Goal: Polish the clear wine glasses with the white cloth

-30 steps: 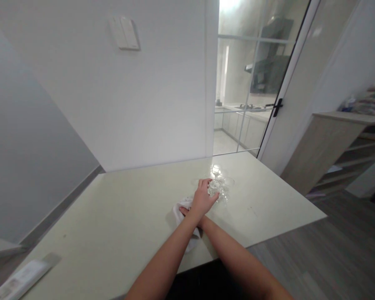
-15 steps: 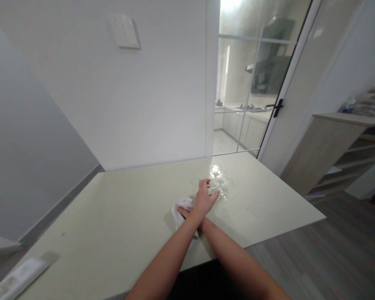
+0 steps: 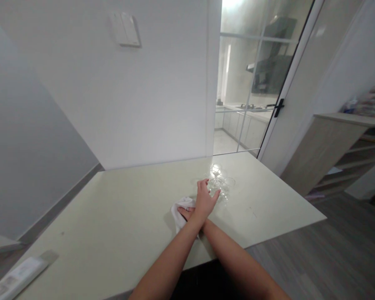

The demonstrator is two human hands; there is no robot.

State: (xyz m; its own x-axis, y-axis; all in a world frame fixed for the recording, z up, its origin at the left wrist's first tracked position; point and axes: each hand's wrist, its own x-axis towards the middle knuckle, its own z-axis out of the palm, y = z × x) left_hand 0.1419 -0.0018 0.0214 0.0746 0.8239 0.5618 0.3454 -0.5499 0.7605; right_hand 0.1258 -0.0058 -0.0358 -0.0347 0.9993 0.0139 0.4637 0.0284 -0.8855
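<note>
My forearms cross over the pale table (image 3: pixel 121 221). My left hand (image 3: pixel 205 196) reaches across to the right. Its fingers and thumb are spread at the near left side of a cluster of clear glassware (image 3: pixel 220 182) with rounded outlines. Whether the fingertips touch the glass I cannot tell. Under the left wrist, my right hand (image 3: pixel 186 211) grips a crumpled white cloth (image 3: pixel 178 208) resting on the tabletop. The left forearm hides part of the right hand and of the cloth.
A white box-like object (image 3: pixel 17 278) lies at the table's near left corner. Behind the table stands a white wall with a switch plate (image 3: pixel 128 29). At the right are a glass-paned door (image 3: pixel 237 83) with a black handle and a wooden shelf unit (image 3: pixel 325 154).
My left hand has shifted very slightly, its thumb and fingers still apart by the glassware. The right hand stays on the cloth. The view has moved a touch.
</note>
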